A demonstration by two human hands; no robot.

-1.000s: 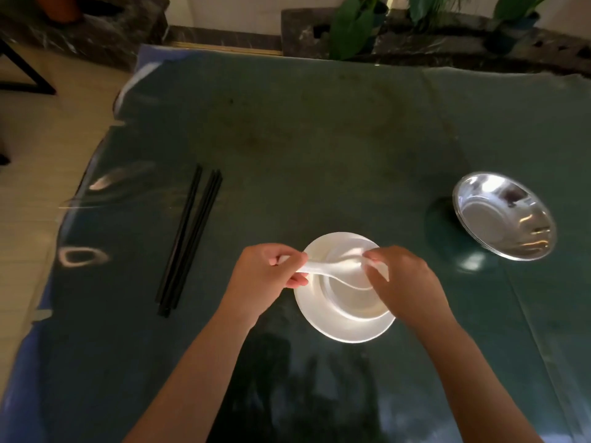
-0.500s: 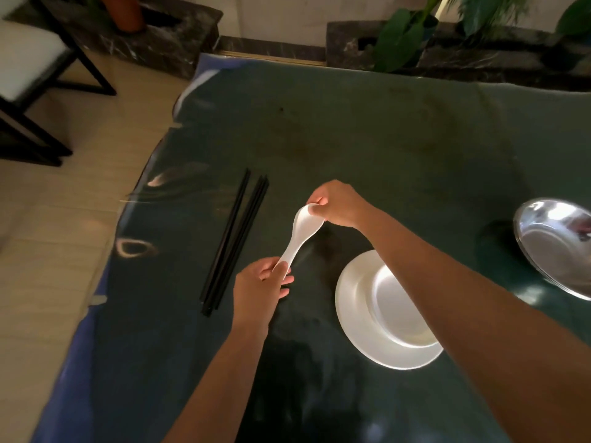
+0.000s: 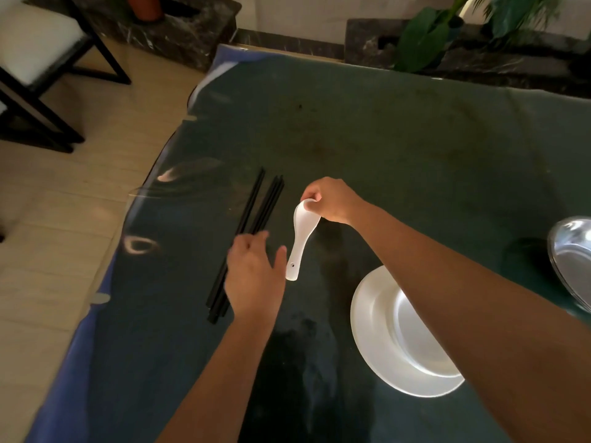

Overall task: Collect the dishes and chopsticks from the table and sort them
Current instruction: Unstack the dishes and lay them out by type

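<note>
My right hand point(image 3: 332, 199) pinches the bowl end of a white ceramic spoon point(image 3: 300, 239), whose handle hangs down toward me just above the table. My left hand point(image 3: 256, 279) is off the spoon, fingers spread, hovering over the near part of several black chopsticks point(image 3: 252, 228) that lie side by side on the dark green table point(image 3: 399, 148). A white plate point(image 3: 371, 346) with a smaller white dish point(image 3: 412, 340) in it sits at the right, partly hidden by my right forearm. A shiny metal bowl point(image 3: 572, 254) is cut off by the right edge.
The table's left edge, with a blue cloth border point(image 3: 73, 362), runs diagonally beside the chopsticks, with tiled floor beyond. A dark-framed chair point(image 3: 35, 59) stands at the far left. Potted plants point(image 3: 428, 36) on a stone ledge line the far side.
Both hands lifted the spoon off the white dishes and carried it left. My left hand has now let go of the handle and moved over the chopsticks; my right hand alone holds the spoon.
</note>
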